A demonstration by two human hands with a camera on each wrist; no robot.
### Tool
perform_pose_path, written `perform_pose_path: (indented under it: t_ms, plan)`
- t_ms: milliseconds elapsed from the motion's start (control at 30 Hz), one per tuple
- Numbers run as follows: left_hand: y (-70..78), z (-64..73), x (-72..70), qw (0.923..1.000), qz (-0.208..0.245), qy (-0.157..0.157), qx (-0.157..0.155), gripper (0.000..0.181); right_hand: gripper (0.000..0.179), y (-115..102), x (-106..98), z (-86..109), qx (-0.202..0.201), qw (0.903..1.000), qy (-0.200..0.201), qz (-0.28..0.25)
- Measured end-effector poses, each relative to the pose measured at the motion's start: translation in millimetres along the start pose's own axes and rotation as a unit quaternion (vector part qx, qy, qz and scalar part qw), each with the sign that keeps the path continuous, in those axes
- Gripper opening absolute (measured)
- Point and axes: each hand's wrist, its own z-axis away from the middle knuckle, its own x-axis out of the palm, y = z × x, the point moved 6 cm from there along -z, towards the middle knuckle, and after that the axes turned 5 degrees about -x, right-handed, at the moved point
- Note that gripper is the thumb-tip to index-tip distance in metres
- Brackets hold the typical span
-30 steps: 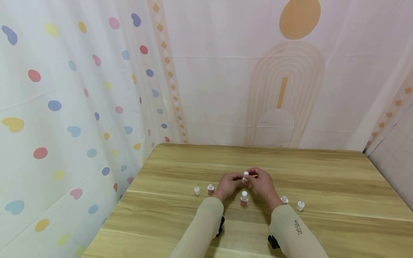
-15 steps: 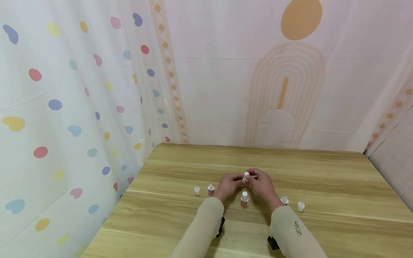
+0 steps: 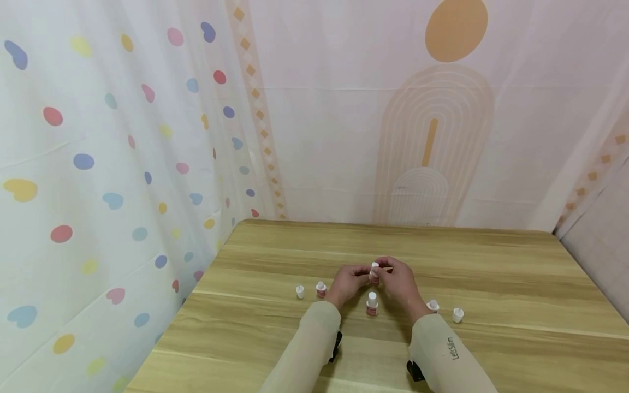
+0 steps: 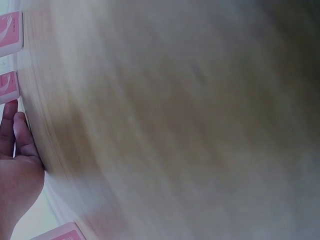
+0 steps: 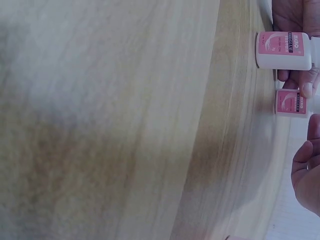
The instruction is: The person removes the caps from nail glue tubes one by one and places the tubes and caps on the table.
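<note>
At the table's middle, both hands meet at a small white nail glue bottle [image 5: 292,103] with a pink label, standing upright. My left hand [image 3: 346,283] pinches its body low down, from the left. My right hand [image 3: 399,281] pinches the white cap [image 3: 375,266] between thumb and fingers; the far fingertips are partly hidden. A second capped nail glue bottle [image 3: 372,305] stands just nearer, touched by neither hand. Left of the left hand stands an uncapped bottle [image 3: 321,290], with its brush cap [image 3: 300,292] beside it. Another uncapped bottle [image 3: 433,306] is partly hidden by the right sleeve.
A second loose cap [image 3: 458,315] sits upright, brush stem upward, right of the right forearm. The wood-grain table [image 3: 275,349] ends at a patterned curtain [image 3: 314,136] behind and a spotted curtain [image 3: 113,218] on the left.
Both hands stay in nearly the same place on the bottle and cap. The other bottles and loose caps have not moved.
</note>
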Motion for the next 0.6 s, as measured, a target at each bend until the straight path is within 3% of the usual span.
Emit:
perform_pose_path:
  t_ms: [367, 600]
  plan:
    - [1.0, 0.7, 0.7, 0.9999, 0.013, -0.004, 0.004, 0.019, 0.019, 1.3, 1.5, 0.1, -0.001, 0.9999, -0.008, -0.010]
    - [3.4, 2.3, 0.2, 0.9999, -0.008, 0.000, 0.009, 0.019, 0.022, -0.9, 0.0, 0.8, -0.001, 1.0000, 0.005, 0.000]
